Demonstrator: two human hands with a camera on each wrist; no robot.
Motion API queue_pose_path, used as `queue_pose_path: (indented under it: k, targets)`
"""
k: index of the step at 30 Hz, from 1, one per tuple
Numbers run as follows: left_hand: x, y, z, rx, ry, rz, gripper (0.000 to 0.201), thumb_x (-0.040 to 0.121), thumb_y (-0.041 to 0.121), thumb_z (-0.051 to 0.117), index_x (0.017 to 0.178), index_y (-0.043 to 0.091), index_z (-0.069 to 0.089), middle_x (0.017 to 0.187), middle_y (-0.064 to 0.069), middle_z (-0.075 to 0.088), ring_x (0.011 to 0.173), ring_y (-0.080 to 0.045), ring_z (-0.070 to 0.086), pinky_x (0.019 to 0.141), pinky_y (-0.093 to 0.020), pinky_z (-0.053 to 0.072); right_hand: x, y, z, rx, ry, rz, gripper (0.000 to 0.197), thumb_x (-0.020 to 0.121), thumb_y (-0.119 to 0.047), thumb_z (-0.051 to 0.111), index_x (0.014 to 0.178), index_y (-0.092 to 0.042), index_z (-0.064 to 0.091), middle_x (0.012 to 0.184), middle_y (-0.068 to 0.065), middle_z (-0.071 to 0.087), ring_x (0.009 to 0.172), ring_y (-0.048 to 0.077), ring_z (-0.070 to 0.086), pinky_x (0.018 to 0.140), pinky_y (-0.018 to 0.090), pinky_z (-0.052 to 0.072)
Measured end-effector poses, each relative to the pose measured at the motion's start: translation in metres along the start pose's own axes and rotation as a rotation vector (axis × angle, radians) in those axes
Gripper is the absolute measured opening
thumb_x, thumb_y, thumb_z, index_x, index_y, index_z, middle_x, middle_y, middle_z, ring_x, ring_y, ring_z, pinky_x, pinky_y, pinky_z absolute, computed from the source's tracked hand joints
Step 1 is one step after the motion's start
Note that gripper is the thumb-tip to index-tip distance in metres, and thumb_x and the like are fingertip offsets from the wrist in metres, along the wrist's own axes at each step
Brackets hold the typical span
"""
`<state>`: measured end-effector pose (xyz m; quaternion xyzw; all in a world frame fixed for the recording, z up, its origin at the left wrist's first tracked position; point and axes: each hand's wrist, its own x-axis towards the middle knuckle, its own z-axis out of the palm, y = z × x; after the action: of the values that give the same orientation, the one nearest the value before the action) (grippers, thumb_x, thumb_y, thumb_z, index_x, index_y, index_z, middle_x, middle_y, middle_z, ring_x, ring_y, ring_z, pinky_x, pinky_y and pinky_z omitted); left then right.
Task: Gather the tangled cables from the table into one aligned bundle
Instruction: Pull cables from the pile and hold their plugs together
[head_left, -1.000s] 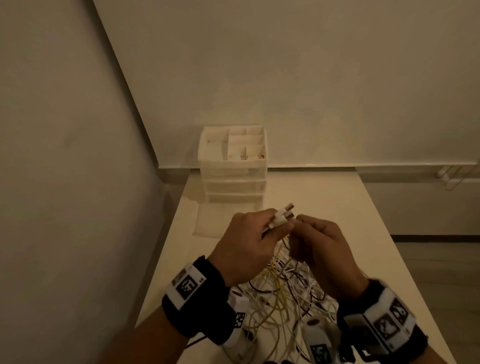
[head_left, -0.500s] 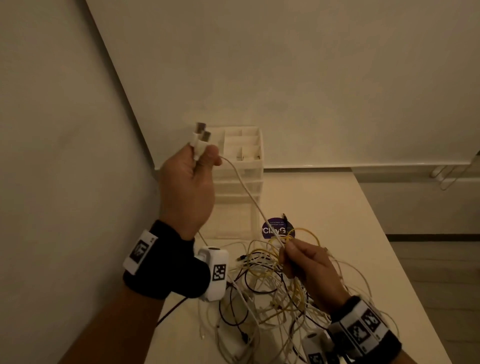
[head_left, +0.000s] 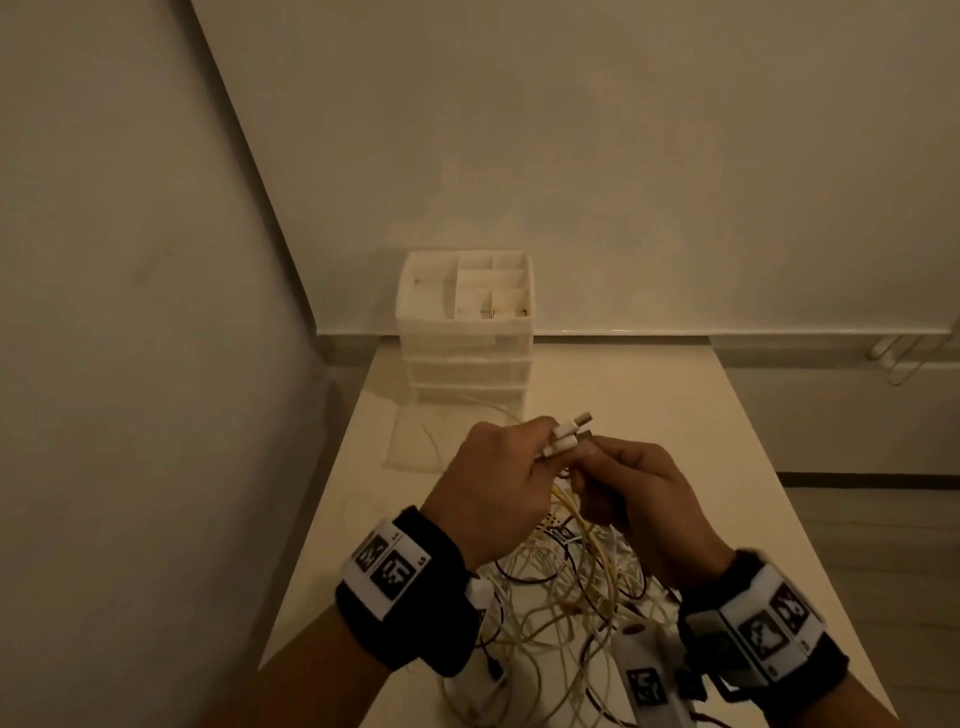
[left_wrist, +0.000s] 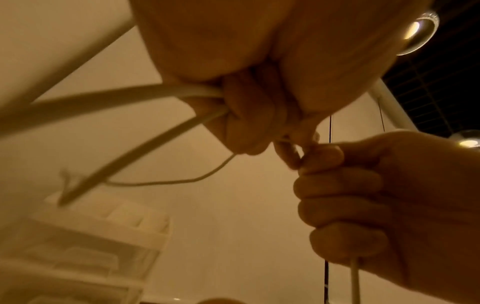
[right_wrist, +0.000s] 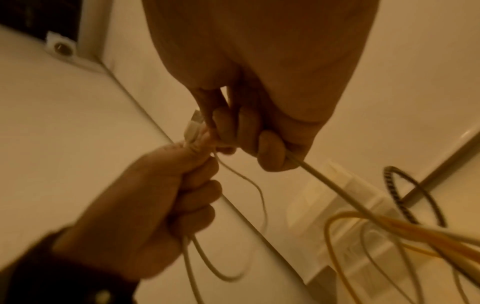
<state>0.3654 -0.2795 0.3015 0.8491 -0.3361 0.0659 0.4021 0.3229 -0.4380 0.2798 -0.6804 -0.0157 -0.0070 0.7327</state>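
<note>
A tangle of white, yellow and dark cables (head_left: 566, 592) lies on the pale table (head_left: 675, 415) under both hands. My left hand (head_left: 545, 447) grips two white USB plugs (head_left: 566, 434), whose metal tips point up and to the right. White cables (left_wrist: 192, 92) trail out of its curled fingers. My right hand (head_left: 587, 462) meets the left just below the plugs, fingers curled round a thin white cable (right_wrist: 327, 181) that runs down to the tangle. In the right wrist view a plug (right_wrist: 192, 127) sticks out above the left hand (right_wrist: 161, 195).
A white drawer organiser (head_left: 467, 332) with open top compartments stands at the back of the table against the wall. Walls close in on the left and behind. The table's right edge (head_left: 810, 519) drops to the floor. Yellow cable loops (right_wrist: 376, 236) hang by the right wrist.
Half a second ago the left hand held the plugs high at the left, the cable stretched to the right hand. It has come back down, and both hands meet again above the tangle.
</note>
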Motion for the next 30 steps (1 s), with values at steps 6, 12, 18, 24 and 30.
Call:
queue_pose_path:
  k: [6, 12, 18, 24, 30]
  targets:
    - [0.011, 0.011, -0.017, -0.031, 0.249, 0.018, 0.015, 0.093, 0.021, 0.058, 0.092, 0.010, 0.068, 0.073, 0.007, 0.067, 0.058, 0.005, 0.056, 0.054, -0.007, 0.039, -0.006, 0.010, -0.004, 0.079, -0.020, -0.025, 0.038, 0.093, -0.030, 0.048, 0.072, -0.003, 0.065, 0.055, 0.012, 0.045, 0.051, 0.021, 0.040, 0.051, 0.026, 0.036]
    - [0.029, 0.005, -0.079, 0.018, 0.633, -0.013, 0.020, 0.096, 0.026, 0.053, 0.078, 0.019, 0.060, 0.064, 0.022, 0.051, 0.057, 0.012, 0.050, 0.054, -0.006, 0.032, -0.018, 0.064, -0.016, -0.058, 0.077, -0.012, 0.039, 0.093, -0.032, 0.049, 0.067, -0.005, 0.060, 0.057, 0.010, 0.042, 0.054, 0.020, 0.036, 0.054, 0.027, 0.031]
    - [0.016, 0.002, -0.079, -0.061, 0.697, -0.049, 0.021, 0.096, 0.027, 0.056, 0.099, 0.010, 0.069, 0.079, 0.015, 0.063, 0.071, 0.003, 0.059, 0.065, -0.014, 0.045, -0.017, 0.080, -0.018, 0.010, 0.190, 0.032, 0.039, 0.087, -0.035, 0.056, 0.062, -0.006, 0.054, 0.063, 0.016, 0.036, 0.057, 0.024, 0.027, 0.056, 0.036, 0.024]
    - [-0.003, 0.027, -0.036, -0.015, 0.431, 0.049, 0.034, 0.092, 0.021, 0.064, 0.126, 0.019, 0.061, 0.065, 0.008, 0.065, 0.044, -0.004, 0.050, 0.042, -0.009, 0.039, -0.005, 0.050, -0.011, 0.066, 0.195, 0.028, 0.033, 0.087, -0.027, 0.056, 0.059, -0.009, 0.052, 0.061, 0.013, 0.027, 0.055, 0.021, 0.019, 0.054, 0.038, 0.016]
    - [-0.007, 0.008, -0.001, 0.095, 0.126, -0.027, 0.021, 0.092, 0.038, 0.056, 0.092, 0.018, 0.064, 0.062, 0.000, 0.062, 0.053, -0.023, 0.054, 0.050, -0.041, 0.045, -0.003, 0.008, -0.001, 0.230, 0.022, -0.049, 0.036, 0.089, -0.022, 0.053, 0.057, -0.004, 0.051, 0.053, 0.007, 0.023, 0.052, 0.026, 0.013, 0.054, 0.040, 0.015]
